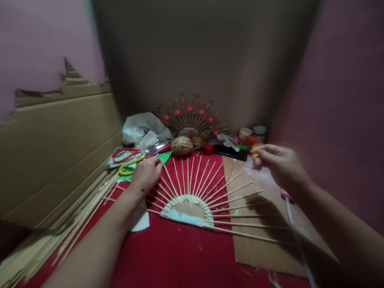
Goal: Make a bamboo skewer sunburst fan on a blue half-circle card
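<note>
Head view: my right hand (277,162) is up over the cardboard sheet (255,256), thumb and fingers pinched on a small yellow item (256,151); too small to say what it is. My left hand (147,173) is at the far left of the stick fan (189,208), fingers bunched near the stick tips. Can't tell if they grip one. Fan lies flat in front of me: half-round base, pale strip around its edge, sticks radiating outward. Base sits on red cloth (180,256); right-hand sticks reach over the cardboard. Scissors (127,156), one red and one yellow handle, just beyond left hand. Twine ball (182,145) behind the fan. Flowered fan (189,109) upright at the back. Loose sticks (81,212) in a bundle, left side.
</note>
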Available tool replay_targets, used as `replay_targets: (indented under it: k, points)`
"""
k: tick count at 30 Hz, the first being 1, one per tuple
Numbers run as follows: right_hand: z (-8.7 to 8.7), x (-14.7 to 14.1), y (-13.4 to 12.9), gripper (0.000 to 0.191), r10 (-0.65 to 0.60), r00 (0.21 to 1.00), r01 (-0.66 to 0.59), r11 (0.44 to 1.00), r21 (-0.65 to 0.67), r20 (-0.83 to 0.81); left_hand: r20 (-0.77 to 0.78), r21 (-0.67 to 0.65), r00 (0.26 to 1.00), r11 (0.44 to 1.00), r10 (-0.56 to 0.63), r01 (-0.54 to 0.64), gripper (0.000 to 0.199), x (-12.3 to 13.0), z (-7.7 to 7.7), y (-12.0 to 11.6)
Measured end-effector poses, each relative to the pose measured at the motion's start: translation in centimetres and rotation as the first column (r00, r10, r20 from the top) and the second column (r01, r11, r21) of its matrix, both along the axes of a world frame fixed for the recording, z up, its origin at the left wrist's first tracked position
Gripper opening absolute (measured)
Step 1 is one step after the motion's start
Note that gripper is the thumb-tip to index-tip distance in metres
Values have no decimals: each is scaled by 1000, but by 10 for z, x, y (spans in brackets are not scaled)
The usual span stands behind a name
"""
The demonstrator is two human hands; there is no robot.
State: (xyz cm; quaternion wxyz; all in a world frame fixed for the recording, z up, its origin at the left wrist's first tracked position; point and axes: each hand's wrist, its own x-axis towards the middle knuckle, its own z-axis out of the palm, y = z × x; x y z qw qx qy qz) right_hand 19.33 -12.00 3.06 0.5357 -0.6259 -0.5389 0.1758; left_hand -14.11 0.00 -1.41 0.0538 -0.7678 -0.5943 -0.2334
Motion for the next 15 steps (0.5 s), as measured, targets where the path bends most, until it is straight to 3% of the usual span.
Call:
replay_targets:
  k: [4, 7, 9, 12, 15]
  points:
    - [13, 6, 61, 15, -68, 952, 146, 959, -245, 299, -7, -8, 999, 999, -37, 37, 26, 5, -2, -5]
    - [4, 12, 109, 12, -48, 859, 254, 904, -344, 510, -50, 18, 999, 1000, -5, 6, 26, 5, 0, -8]
    - [-7, 14, 133, 23, -11, 787, 320, 862, -392, 617, -69, 47, 997, 999, 29, -25, 26, 3, 2, -10]
    - [-23, 15, 155, 32, 39, 701, 388, 817, -427, 712, -108, 45, 993, 998, 46, -42, 25, 2, 3, -12]
    - [-34, 18, 165, 33, 64, 639, 389, 833, -394, 767, -135, 30, 989, 998, 54, -50, 26, 3, 2, -13]
